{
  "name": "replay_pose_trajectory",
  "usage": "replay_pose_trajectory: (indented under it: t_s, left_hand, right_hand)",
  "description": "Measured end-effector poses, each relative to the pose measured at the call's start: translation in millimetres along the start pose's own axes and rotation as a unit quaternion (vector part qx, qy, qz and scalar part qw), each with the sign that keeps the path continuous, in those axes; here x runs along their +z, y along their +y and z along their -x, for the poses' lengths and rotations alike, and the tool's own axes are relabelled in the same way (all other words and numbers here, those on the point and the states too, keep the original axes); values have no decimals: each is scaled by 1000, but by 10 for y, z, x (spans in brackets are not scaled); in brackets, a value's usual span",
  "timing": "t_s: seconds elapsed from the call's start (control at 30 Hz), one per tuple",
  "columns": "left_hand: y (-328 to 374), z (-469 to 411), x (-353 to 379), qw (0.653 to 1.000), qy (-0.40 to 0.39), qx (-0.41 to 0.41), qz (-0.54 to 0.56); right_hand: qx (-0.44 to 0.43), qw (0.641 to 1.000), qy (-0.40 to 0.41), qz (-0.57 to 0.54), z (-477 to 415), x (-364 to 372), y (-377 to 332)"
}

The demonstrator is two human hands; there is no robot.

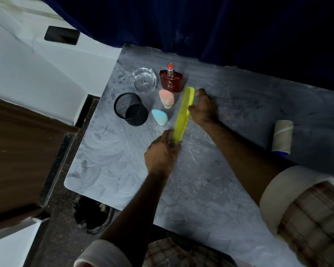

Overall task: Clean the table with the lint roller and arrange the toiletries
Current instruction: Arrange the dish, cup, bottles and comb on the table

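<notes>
Single head-worn wide-angle camera, positioned above the near edge of the bench point(201, 189), facing forward and steeply down, close range, both forearms entering from the near side, floor visible at left, dark curtain point(239, 26) at far side.

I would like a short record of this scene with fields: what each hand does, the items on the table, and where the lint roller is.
left hand: holds the near end of the comb
right hand: holds the comb near its far end
items left of comb: perfume bottle, glass ashtray, mesh cup, pink sponge, blue sponge
lint roller: lies apart at the table's right side
</notes>
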State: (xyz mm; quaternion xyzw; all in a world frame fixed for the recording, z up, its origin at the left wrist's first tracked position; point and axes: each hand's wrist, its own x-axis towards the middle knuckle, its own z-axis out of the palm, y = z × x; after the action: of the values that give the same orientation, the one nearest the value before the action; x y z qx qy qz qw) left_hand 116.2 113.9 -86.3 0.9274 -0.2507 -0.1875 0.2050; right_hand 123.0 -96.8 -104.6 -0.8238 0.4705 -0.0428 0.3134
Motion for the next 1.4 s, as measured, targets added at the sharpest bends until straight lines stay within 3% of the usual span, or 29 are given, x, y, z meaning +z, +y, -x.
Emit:
replay_pose_trajectory:
  t_s: [0.2, 0.3, 0.4, 0.53, 0.67, 0.8, 0.93, 1.07, 1.2, 1.3, 1.4]
  left_hand:
    - [32, 14, -11, 1000, -6, -5, 7]
    - [130, 86, -23, 999, -1, -32, 39]
    - [280, 244, 35, 996, 14, 27, 79]
    - [710, 462, 332, 973, -113, 111, 170]
    - [1204, 650, 756, 940, -236, 156, 192]
    - [1549, 710, 1015, 919, -296, 183, 185]
    - [1669, 713, 1042, 915, -322, 154, 189]
    - [1551, 671, 998, 922, -299, 134, 207]
    - [1292, 562, 627, 939, -193, 130, 253]
    - [891, 388, 410, 949, -105, 108, 279]
    - [540, 188, 233, 960, -80, 87, 253]
  right_hand:
    - [12, 997, 10, -82, 219, -308, -56]
    - [-7, 992, 70, -106, 638, -725, 143]
    - [-10, 986, 137, -92, 1215, -1140, 554]
    - [79, 978, 177, -74, 1690, -1441, 1280]
    - [152, 972, 177, -26, 1884, -1565, 1763]
    - [144, 976, 159, 42, 1880, -1496, 1948]
    - [158, 981, 109, -3, 1802, -1384, 2028]
    - [140, 983, 104, -58, 1734, -1321, 1885]
    - [96, 974, 81, -189, 1566, -1121, 1433]
    - [87, 969, 21, -232, 1366, -791, 1060]
    - [70, 969, -22, -234, 1182, -548, 589]
